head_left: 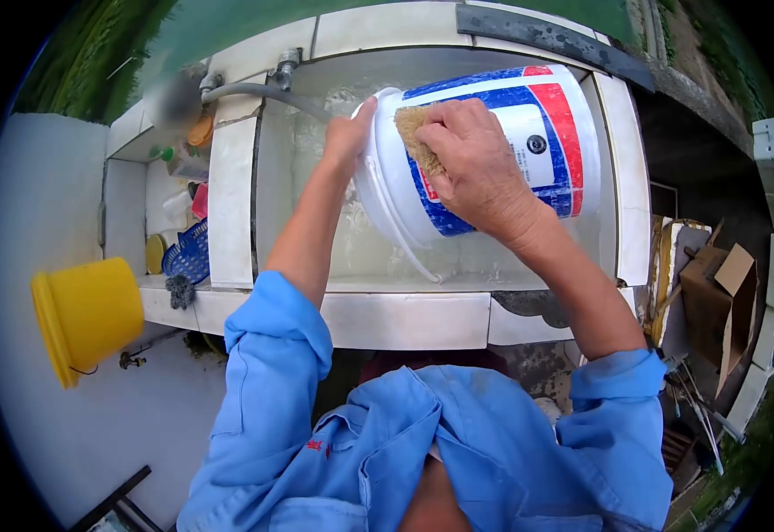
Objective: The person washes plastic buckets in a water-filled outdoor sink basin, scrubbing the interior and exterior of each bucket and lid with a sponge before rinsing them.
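A white bucket [511, 142] with blue and red printing lies on its side in a tiled basin of water [316, 239]. Its rim faces left, and a white handle [405, 244] hangs down from it. My left hand [351, 133] grips the bucket at its rim. Bunched around a tan scrubbing pad [415, 142], my right hand [471, 164] presses it against the bucket's side near the rim.
A grey hose [267, 92] runs from taps [288, 64] into the basin. On the left are a yellow bucket [94, 310], a blue basket [188, 253] and a grey scourer [180, 291]. A cardboard box [715, 293] stands at the right.
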Tool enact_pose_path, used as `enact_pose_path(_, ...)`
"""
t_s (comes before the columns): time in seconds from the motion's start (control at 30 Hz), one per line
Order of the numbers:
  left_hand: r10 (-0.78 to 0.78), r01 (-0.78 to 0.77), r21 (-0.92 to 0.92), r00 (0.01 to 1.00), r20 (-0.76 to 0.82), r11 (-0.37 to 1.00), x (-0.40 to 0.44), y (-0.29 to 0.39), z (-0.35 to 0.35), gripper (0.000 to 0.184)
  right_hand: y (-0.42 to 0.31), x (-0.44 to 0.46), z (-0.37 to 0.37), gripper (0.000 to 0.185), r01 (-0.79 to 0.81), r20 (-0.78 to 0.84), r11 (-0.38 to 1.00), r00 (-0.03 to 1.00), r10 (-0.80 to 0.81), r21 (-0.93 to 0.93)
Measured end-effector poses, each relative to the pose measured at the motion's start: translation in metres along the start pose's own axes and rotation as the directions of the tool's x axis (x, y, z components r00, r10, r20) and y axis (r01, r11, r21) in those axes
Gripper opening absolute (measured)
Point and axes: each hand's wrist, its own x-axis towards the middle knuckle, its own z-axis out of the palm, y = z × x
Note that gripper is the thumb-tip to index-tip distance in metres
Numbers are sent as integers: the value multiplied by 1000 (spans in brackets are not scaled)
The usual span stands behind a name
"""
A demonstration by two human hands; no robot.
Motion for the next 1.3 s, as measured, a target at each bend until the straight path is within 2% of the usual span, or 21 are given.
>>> enact_pose_path(0.07,62,-61,12,996,-62,998,5,-8,2,59,9,8,45,33,30,53,995,998,-25,-100)
enact_pose_path(0.13,69,-70,-3,994,-86,998,9,-12,6,60,9,12,64,34,75,33,925,997,-68,-372)
enact_pose_path(0.2,64,-69,-37,991,-116,997,7,-17,11,61,6,-4,69,32,81,122,937,992,-42,-339)
enact_pose_path(0.27,95,-96,5,980,-176,995,0,-10,18,61,4,-27,67,34,165,181,957,976,-123,-238)
enact_pose_path(0.33,102,-105,-4,974,-202,995,-3,-13,23,60,7,-28,57,29,128,147,983,983,-108,-131)
enact_pose_path(0.43,127,-122,37,963,-237,992,-4,-18,28,61,26,-27,38,21,240,327,968,911,-251,74)
enact_pose_path(0.47,131,-124,43,963,-235,991,-2,-19,26,61,29,-29,30,21,237,322,969,914,-248,74)
enact_pose_path(0.53,111,-93,100,975,-193,991,-3,-14,26,64,31,-36,14,21,412,648,900,648,-400,143)
enact_pose_path(0.57,122,-100,108,969,-215,989,-4,-13,28,66,33,-39,8,18,447,658,889,640,-398,103)
enact_pose_path(0.6,123,-103,109,972,-203,989,-4,-11,28,66,31,-39,-1,18,439,660,894,645,-386,93)
enact_pose_path(0.67,118,-112,40,978,-171,993,-4,-13,25,66,24,-32,-22,18,239,453,971,864,-219,14)
enact_pose_path(0.7,123,-108,92,975,-186,990,2,-20,24,63,21,-30,-25,17,220,358,974,915,-188,-48)
enact_pose_path(0.73,123,-106,103,977,-175,989,-2,-17,22,63,19,-28,-18,17,205,352,978,920,-175,-49)
enact_pose_path(0.8,133,-128,42,983,-129,991,-15,-9,23,59,13,-23,5,18,136,182,979,977,-107,-154)
enact_pose_path(0.87,126,-121,50,984,-129,991,-23,-5,25,52,8,-30,40,20,139,115,987,985,-130,-78)
enact_pose_path(0.93,119,-124,-63,990,-75,990,-32,-3,22,46,4,-41,45,19,165,97,982,983,-156,-89)
enact_pose_path(1.0,128,-131,-36,989,-79,991,-38,-7,17,43,13,-55,29,16,221,295,961,919,-261,164)
enact_pose_path(1.07,160,-163,-91,986,-36,982,-39,-14,11,43,18,-73,8,16,265,345,955,891,-296,135)
enact_pose_path(1.17,209,-211,-94,977,-33,973,-58,-15,7,46,18,-98,-18,19,153,361,958,902,-236,243)
enact_pose_path(1.23,245,-248,-100,969,-46,964,-68,-26,5,45,15,-110,-27,13,-12,452,967,885,-108,255)
enact_pose_path(1.3,282,-286,-111,958,-52,952,-76,-42,0,45,13,-127,-24,10,-81,506,944,857,-98,320)
